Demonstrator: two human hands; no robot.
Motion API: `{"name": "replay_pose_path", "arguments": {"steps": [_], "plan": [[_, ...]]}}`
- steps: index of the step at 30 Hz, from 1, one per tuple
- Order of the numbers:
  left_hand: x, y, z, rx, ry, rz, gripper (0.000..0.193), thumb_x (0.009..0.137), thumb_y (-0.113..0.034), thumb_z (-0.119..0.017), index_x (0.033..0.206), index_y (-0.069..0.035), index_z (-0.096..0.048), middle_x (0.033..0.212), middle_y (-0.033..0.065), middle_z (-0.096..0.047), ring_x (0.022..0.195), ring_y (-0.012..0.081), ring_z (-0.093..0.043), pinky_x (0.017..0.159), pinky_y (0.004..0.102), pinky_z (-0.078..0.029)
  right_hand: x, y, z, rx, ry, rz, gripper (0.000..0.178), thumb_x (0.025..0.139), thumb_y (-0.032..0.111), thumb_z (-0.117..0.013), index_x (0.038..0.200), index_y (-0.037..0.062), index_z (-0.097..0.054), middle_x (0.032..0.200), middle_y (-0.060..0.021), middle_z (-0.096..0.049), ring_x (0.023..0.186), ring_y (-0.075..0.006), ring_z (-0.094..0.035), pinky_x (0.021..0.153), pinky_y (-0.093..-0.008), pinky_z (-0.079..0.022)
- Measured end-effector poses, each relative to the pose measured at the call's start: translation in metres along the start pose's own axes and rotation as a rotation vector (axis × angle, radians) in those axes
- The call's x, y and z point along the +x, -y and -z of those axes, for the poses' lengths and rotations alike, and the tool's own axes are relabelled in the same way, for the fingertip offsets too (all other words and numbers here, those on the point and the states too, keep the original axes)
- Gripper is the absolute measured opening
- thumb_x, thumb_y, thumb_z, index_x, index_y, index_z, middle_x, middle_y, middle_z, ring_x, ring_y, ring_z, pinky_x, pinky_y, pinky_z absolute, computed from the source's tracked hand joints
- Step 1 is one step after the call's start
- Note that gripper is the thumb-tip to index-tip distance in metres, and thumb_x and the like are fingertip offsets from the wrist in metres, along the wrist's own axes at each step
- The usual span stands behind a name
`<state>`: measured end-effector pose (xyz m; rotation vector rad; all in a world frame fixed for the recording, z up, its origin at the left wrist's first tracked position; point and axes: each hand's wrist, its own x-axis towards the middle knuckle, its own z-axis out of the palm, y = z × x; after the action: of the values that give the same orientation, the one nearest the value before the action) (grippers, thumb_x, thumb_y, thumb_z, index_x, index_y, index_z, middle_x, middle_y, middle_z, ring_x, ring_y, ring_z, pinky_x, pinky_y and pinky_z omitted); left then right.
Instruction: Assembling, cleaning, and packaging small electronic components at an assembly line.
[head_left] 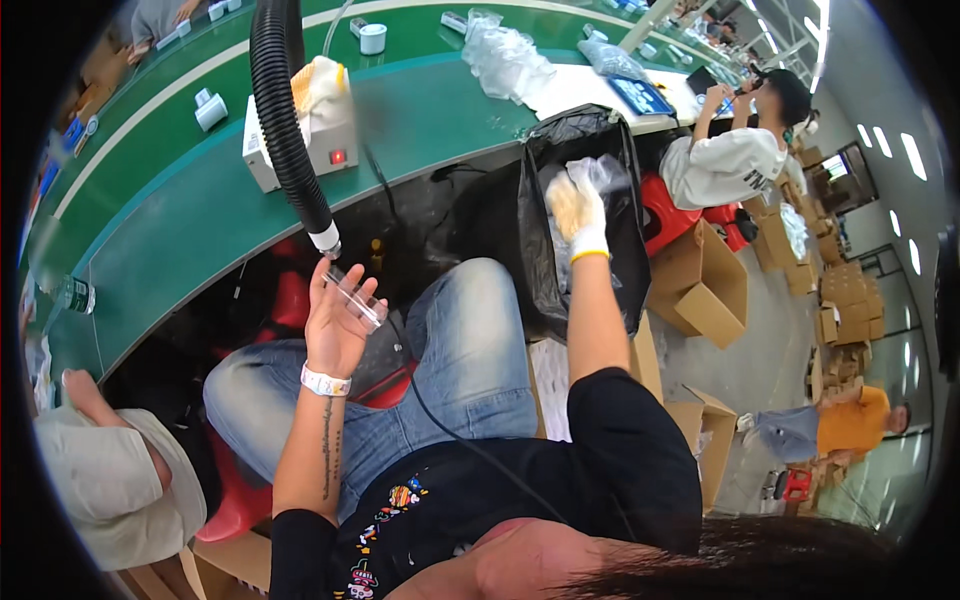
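My bare left hand [338, 328], palm up with a white band at the wrist, holds a clear plastic tube [356, 299] slantwise across its fingers. Just above those fingertips hangs the metal-tipped end of a black corrugated hose [281, 110]. My right hand [580, 212] wears a white and beige glove and reaches into a black plastic bag [548, 255]. Its fingers look curled among crumpled clear plastic [607, 174] inside the bag. What the gloved fingers hold is hidden.
A white box with a lit red switch [254, 150] stands on the green bench [190, 225], a cloth on top. White fittings [210, 108] sit on the green conveyor behind. An open cardboard box [700, 285] is right of the bag. Co-workers sit on both sides [725, 160].
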<state>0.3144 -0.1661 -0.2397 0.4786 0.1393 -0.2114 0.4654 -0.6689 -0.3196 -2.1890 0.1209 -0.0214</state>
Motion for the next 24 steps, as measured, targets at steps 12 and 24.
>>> {"name": "replay_pose_path", "arguments": {"steps": [12, 24], "plan": [[-0.01, -0.005, 0.026, 0.072, -0.201, -0.151, 0.041, 0.104, -0.012, -0.064, 0.141, -0.017, -0.049, 0.129, 0.009, -0.066, 0.113, 0.0245, -0.066, 0.096, 0.044, -0.057, -0.114, 0.063, -0.029, -0.23, -0.818, 0.139, 0.052, 0.09, 0.012, -0.078, 0.138, 0.0019, -0.061, 0.136, -0.0154, -0.065, 0.126, -0.0287, -0.062, 0.111, -0.0403, -0.047], [-0.03, 0.045, 0.071, 0.694, -0.403, -0.516, 0.021, 0.096, -0.006, -0.071, 0.113, -0.008, -0.059, 0.117, 0.0076, -0.069, 0.111, 0.0268, -0.068, 0.098, 0.0344, -0.053, -0.173, 0.262, -0.309, 0.793, 0.403, 0.093, 0.062, 0.086, 0.02, -0.085, 0.138, 0.0033, -0.057, 0.126, -0.0129, -0.066, 0.111, -0.0233, -0.067, 0.099, -0.0382, -0.055]]}}
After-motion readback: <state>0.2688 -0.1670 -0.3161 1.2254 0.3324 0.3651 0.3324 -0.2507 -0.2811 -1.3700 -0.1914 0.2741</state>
